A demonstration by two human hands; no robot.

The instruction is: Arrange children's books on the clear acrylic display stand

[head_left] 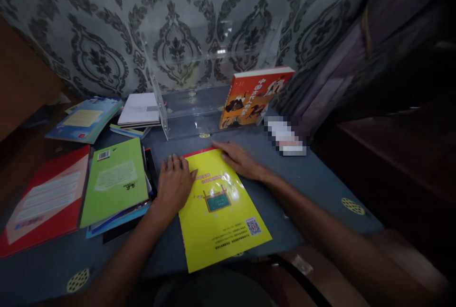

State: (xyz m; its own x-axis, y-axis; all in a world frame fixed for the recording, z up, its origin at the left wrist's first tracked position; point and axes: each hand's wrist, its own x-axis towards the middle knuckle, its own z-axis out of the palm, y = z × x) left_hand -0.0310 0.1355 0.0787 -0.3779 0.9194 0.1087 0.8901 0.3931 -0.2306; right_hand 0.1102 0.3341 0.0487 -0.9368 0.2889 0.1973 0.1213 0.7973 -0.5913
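A yellow book (213, 212) lies flat on the table in front of me, with a small chalkboard picture and a QR code on its cover, its print upside down to me. A thin red strip shows along its far edge. My left hand (174, 181) rests palm down at the book's far left side, fingers stretched forward and thumb over the cover. At the far right corner, my right hand (242, 160) touches the book with its fingers extended. Both hands look open; the undersides of their fingers are hidden.
A clear acrylic stand (192, 124) stands against the wall, holding an orange-red book (249, 100) at its right end. Left are a green book (116, 179) on a pile, a red folder (53, 198), a blue book (85, 119) and white books (140, 109). A pixelated item (287, 138) lies right.
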